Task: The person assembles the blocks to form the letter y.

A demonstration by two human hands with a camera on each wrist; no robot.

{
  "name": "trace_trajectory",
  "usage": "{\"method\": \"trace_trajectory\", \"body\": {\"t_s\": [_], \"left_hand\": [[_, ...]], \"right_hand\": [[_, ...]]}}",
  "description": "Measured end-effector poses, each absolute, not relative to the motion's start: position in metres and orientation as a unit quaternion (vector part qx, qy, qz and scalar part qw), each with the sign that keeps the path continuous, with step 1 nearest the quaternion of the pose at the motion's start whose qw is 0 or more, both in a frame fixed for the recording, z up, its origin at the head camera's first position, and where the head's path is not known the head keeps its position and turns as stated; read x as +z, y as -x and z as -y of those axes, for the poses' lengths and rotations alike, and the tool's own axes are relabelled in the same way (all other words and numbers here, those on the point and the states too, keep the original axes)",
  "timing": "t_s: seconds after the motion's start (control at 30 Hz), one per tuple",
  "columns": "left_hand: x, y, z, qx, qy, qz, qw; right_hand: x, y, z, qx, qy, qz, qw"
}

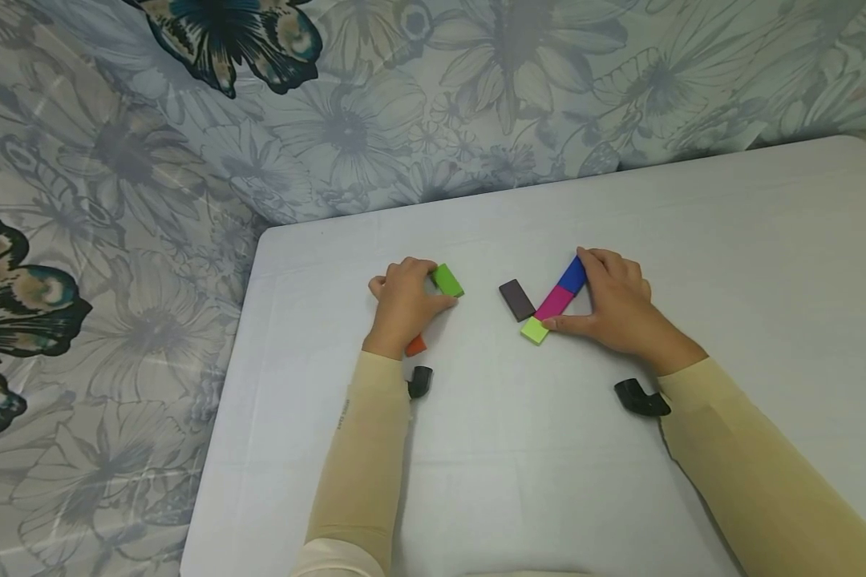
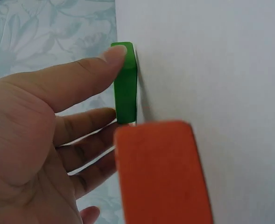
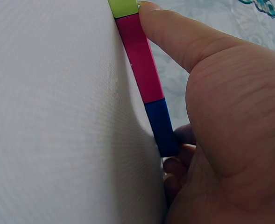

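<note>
In the head view, my left hand [image 1: 402, 303] pinches a green block [image 1: 448, 280] between thumb and fingers at the left of the table. Close by that hand's wrist lies an orange block [image 1: 415, 346], partly hidden; it looms large in the left wrist view. My right hand [image 1: 617, 304] spans a slanted row of end-to-end blocks. Its thumb is at the lime block [image 1: 534, 331], the pink block [image 1: 554, 304] sits mid-row, and fingertips are at the blue block [image 1: 572, 276]. A dark brown block [image 1: 516, 300] lies left of the row, one corner close against it.
The white table [image 1: 520, 481] ends at a rounded back-left corner. Flower-print fabric [image 1: 346, 132] hangs behind it and along the left. Black curved pieces, one [image 1: 420, 382] by the left wrist and one [image 1: 642, 398] by the right, stick out at the sleeves.
</note>
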State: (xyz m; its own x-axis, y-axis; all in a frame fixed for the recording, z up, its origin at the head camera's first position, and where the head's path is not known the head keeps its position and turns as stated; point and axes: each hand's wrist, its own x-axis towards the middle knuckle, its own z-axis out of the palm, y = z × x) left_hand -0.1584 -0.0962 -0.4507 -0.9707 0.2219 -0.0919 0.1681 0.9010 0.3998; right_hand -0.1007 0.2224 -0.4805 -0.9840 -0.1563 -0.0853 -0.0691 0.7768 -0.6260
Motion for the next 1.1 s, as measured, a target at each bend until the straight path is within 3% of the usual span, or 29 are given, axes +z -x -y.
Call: {"method": "trace_trajectory", "body": {"t_s": [0.23, 0.47, 1.1], "left_hand": [[-0.449, 0.156, 0.089, 0.216, -0.122, -0.966, 0.07], [-0.452, 0.157, 0.09, 0.296, -0.104, -0.944, 0.099], [-0.463, 0.165, 0.071, 0.39, -0.075, -0.912, 0.104]], "right_hand": [[-0.481, 0.101, -0.223, -0.327, 0.057, -0.941, 0.067], [-0.481, 0.101, -0.225, -0.328, 0.058, -0.941, 0.068], [-0.481, 0.101, -0.224, -0.329, 0.063, -0.94, 0.067]]}}
